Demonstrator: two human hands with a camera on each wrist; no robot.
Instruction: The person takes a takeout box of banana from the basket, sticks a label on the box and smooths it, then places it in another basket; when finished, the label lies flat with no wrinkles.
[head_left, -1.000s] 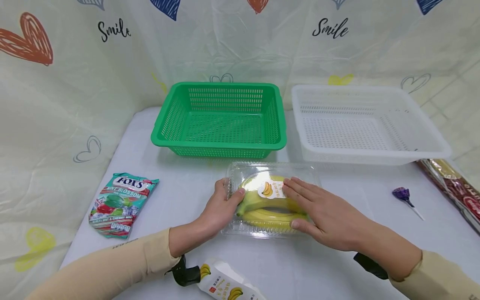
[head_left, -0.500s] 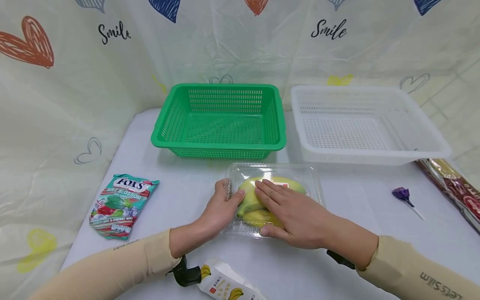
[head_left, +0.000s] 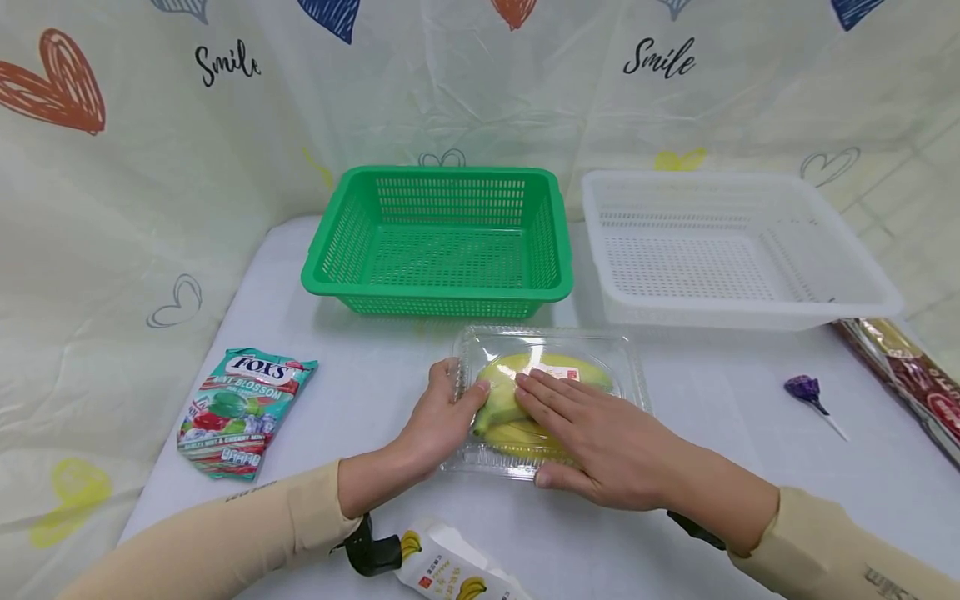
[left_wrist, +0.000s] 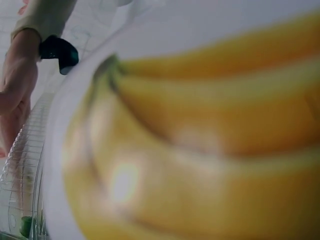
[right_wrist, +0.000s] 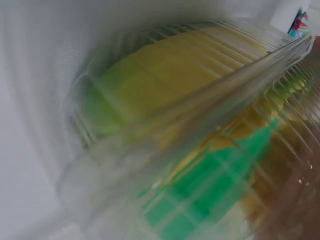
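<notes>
A clear plastic clamshell box with bananas inside lies in front of the green basket, its lid down. My left hand holds the box's left side, thumb on the lid's edge. Across the right half of the lid my right hand lies flat, fingers straight, partly covering a white label. The right wrist view has the box's ribbed side close up and blurred. Below the left wrist is a white pouch with printed bananas; that print fills most of the left wrist view.
At the back stand a green basket and, to its right, a white basket. A teal FOX'S candy bag lies left. On the right are a purple-wrapped lollipop and a long brown-and-gold package.
My right hand has slid left across the lid, over much of the label, then drawn slightly back to the right. My left hand and the box have stayed in place.
</notes>
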